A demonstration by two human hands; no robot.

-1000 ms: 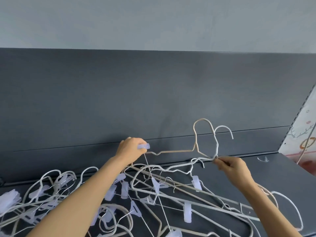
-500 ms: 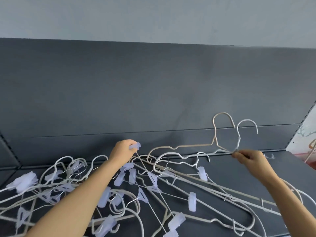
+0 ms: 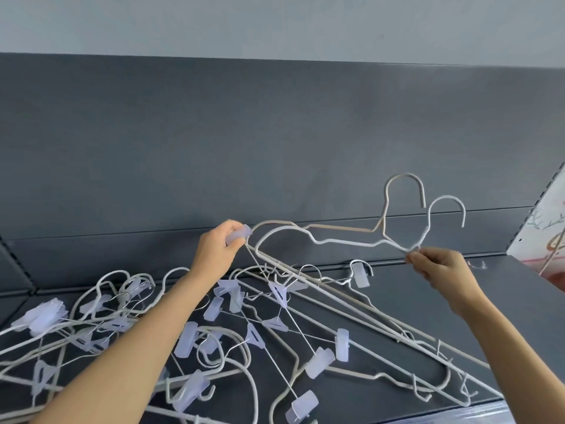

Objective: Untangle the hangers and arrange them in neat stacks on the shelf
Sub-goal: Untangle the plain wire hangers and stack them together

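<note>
The left hand (image 3: 214, 255) gripped a translucent clip (image 3: 240, 235). The right hand (image 3: 440, 267) pinched the crossed necks of a beige hanger (image 3: 336, 227) and a white hanger (image 3: 342, 242), hooks up before the grey back panel (image 3: 275, 148). Their lower bars ran into the tangled pile (image 3: 122, 325) on the shelf (image 3: 397, 289), crossed by thin clip wires. A printed board (image 3: 544, 240) stood far right.
</note>
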